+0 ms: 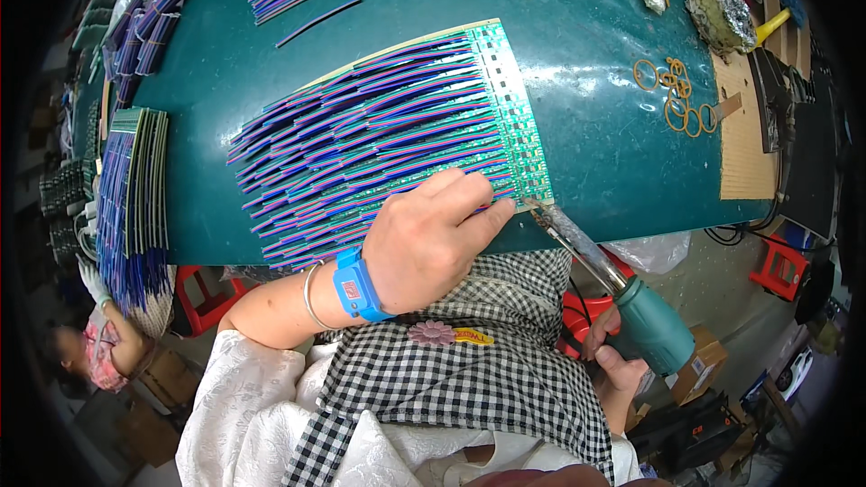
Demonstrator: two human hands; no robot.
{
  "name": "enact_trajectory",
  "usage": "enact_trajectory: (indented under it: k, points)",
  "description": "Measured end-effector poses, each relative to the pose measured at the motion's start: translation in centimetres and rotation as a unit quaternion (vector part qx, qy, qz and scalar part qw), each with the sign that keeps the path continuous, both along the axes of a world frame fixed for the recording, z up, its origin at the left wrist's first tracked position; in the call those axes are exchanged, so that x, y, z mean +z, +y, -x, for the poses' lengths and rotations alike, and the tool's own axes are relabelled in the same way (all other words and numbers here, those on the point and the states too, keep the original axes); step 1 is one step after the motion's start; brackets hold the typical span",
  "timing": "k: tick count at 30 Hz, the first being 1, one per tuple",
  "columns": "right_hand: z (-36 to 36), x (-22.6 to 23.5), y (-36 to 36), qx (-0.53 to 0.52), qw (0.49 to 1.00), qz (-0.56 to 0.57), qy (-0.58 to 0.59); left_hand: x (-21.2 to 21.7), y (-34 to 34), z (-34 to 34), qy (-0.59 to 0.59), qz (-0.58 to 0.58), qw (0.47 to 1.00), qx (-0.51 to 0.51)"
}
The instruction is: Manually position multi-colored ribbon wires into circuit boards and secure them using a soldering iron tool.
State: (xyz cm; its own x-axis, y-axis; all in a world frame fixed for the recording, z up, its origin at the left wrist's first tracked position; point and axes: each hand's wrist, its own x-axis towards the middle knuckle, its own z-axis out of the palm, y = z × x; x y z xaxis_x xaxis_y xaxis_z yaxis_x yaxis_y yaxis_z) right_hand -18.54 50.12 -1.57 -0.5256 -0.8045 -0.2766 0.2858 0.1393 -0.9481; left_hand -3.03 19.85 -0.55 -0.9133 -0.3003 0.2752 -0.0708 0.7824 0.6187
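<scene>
The left hand (428, 239) was pinched narrow, its catch hidden; beneath and beyond it, the board (516, 113) was spread with wires (361, 131). Just rightward, the iron (657, 329) was gripped by the right hand (617, 370): by one slip, a burn could be dealt!

Rubber bands (673, 81) (mostly overlapping) lie beside brown cardboard (746, 155).

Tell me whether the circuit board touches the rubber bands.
Apart: the head view shows green table between the right edge of the circuit board and the rubber bands.
</scene>
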Motion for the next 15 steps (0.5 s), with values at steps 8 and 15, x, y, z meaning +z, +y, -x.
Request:
enact_trajectory:
  k: [8,15]
  points:
    - [-0.1,0.1,0.0,-0.032,0.999,0.025,-0.031,-0.4,0.0,-0.1,0.007,0.011,1.000,-0.001]
    - [-0.4,0.6,0.2,-0.050,0.998,0.015,-0.027,0.2,0.2,0.0,-0.005,0.042,0.999,-0.002]
